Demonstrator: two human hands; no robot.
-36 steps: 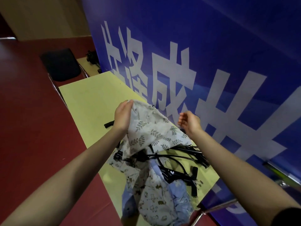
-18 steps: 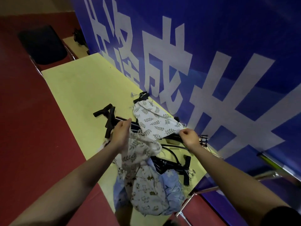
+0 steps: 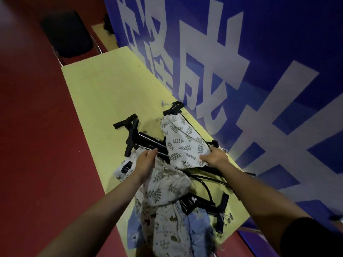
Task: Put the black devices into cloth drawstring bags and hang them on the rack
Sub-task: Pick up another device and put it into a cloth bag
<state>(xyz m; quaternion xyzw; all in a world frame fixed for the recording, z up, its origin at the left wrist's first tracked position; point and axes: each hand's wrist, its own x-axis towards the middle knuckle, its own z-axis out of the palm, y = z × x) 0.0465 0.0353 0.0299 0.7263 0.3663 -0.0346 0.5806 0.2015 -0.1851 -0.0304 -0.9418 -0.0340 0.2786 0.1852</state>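
A heap of cloth drawstring bags (image 3: 167,219) overhangs the near edge of the yellow table (image 3: 104,93). The left hand (image 3: 146,162) grips one bag's gathered mouth; the right hand (image 3: 213,156) pinches the leaf-print bag (image 3: 183,143) lying over black devices (image 3: 143,140) by the blue banner (image 3: 259,71). The far tabletop lies bare.

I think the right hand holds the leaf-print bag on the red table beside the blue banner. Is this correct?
Not quite: the table is yellow; red is the floor. The head view shows this. The right hand does hold the leaf-print bag beside the blue banner.
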